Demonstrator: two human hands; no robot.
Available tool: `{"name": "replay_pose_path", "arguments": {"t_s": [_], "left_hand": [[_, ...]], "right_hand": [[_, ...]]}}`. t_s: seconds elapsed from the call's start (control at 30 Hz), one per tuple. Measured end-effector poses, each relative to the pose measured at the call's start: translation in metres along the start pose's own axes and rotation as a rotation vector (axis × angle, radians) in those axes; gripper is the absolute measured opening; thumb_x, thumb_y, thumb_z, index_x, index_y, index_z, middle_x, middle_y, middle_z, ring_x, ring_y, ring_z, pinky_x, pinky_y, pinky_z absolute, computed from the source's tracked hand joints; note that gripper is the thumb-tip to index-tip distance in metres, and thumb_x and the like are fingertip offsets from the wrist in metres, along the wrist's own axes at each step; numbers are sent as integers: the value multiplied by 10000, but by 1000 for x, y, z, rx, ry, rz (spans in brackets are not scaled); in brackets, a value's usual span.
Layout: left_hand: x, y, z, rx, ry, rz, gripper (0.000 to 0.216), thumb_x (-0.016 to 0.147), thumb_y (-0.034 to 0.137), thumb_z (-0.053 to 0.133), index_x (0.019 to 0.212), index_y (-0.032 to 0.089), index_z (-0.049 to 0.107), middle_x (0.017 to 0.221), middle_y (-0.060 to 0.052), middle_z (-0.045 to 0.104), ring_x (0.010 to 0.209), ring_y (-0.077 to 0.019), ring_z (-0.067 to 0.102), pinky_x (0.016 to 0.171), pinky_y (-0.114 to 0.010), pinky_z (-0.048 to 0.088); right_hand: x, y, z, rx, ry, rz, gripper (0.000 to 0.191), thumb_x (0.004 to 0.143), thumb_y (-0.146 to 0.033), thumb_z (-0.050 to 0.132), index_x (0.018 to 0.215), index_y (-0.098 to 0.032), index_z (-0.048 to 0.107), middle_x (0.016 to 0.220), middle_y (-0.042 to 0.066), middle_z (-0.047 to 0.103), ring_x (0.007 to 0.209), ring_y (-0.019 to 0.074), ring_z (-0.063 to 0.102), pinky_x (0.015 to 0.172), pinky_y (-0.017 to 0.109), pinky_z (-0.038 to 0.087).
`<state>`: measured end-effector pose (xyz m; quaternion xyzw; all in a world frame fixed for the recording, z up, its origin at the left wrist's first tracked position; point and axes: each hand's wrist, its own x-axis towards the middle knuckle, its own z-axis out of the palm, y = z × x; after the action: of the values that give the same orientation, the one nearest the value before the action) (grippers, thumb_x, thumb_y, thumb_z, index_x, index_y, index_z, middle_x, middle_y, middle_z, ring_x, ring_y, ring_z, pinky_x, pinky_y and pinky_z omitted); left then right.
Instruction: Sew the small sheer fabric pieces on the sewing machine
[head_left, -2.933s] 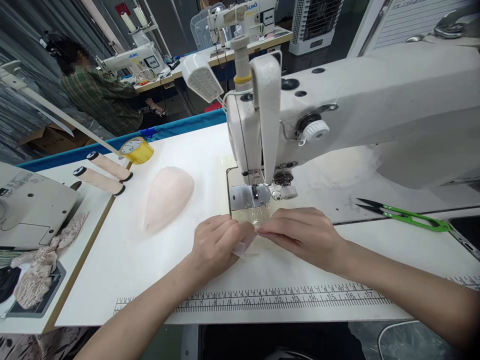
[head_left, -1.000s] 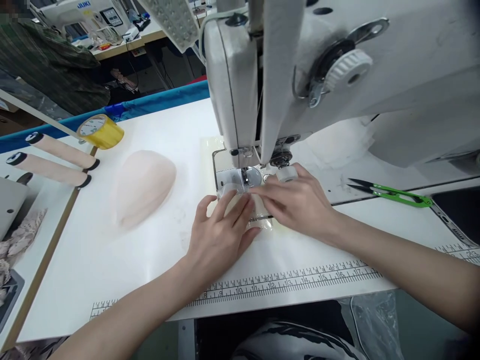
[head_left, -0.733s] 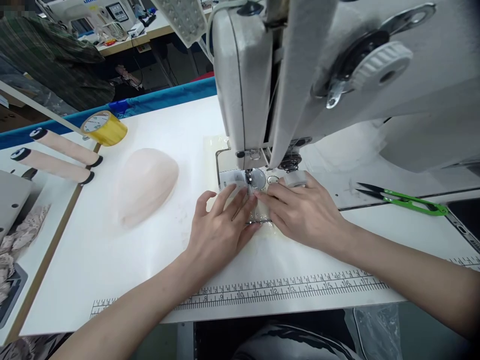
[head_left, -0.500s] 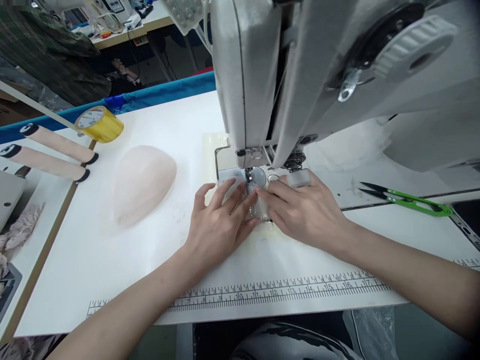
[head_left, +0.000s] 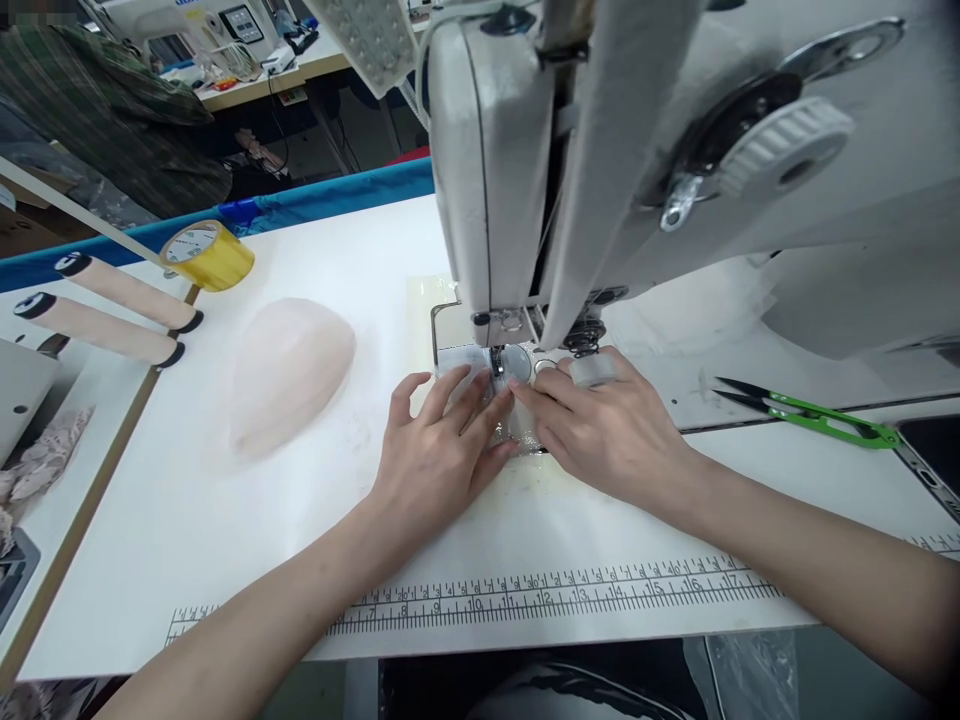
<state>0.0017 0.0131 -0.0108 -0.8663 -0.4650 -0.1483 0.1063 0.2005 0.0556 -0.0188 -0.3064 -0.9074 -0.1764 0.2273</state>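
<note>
two pale pink thread spools [head_left: 96,329] reach over the table's left edge near its far left corner, with a roll of yellow tape [head_left: 214,258] just beside them at that corner. a pale pink rounded piece [head_left: 292,380] lies on the left half of the white table [head_left: 300,560]. the left hand [head_left: 439,450] is spread and clasps nothing, its fingertips pressing down at a thin sheer piece [head_left: 497,388], hard to make out, just in front of the presser foot [head_left: 496,360] of the sewing machine [head_left: 487,180]. the right hand [head_left: 607,430] has its fingers bunched at the same spot; whether they pinch the sheer piece i cannot tell. green thread snips [head_left: 814,412] lie toward the right, just beside a phone [head_left: 934,455].
</note>
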Motion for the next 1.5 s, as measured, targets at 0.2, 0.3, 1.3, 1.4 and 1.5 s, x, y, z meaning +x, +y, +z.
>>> {"name": "replay_pose_path", "arguments": {"t_s": [0.2, 0.3, 1.3, 1.4, 1.5], "left_hand": [[-1, -1, 2, -5, 11, -12, 368, 974, 369, 489, 1294, 214, 583, 1281, -82, 645, 1262, -256, 509, 1038, -469, 288], [-1, -1, 4, 1, 19, -16, 374, 975, 377, 487, 1300, 216, 576, 1278, -73, 647, 1265, -251, 503, 1044, -463, 282], [-3, 9, -16, -51, -130, -40, 274, 757, -57, 368, 732, 189, 486, 660, -3, 533, 593, -162, 477, 509, -280, 373], [2, -2, -20, -504, -107, -304, 255, 756, -30, 333, 720, 200, 438, 650, 27, 506, 581, -121, 477, 508, -227, 378], [7, -9, -28, -740, -100, -455, 242, 832, 44, 298, 758, 202, 466, 668, 31, 513, 566, -104, 478, 514, -216, 401]], "right_hand": [[-1, -1, 1, 2, -4, 11, 264, 873, -74, 481, 995, -93, 715, 845, 82, 718, 716, 181, 575, 747, 361, 341], [-1, -1, 1, -14, 0, 12, 277, 868, -70, 474, 984, -97, 724, 859, 86, 723, 686, 174, 566, 760, 367, 342], [0, 9, -5, 521, -136, -23, 467, 704, -64, 479, 1161, -100, 570, 1065, 112, 656, 906, 217, 582, 765, 356, 424], [1, 10, 0, 551, -101, -2, 393, 755, -33, 463, 1109, -122, 607, 1058, 90, 674, 888, 197, 596, 769, 341, 422], [1, 11, 5, 567, -16, 14, 234, 869, -64, 479, 976, -162, 663, 983, 42, 707, 855, 167, 613, 773, 320, 422]]}}
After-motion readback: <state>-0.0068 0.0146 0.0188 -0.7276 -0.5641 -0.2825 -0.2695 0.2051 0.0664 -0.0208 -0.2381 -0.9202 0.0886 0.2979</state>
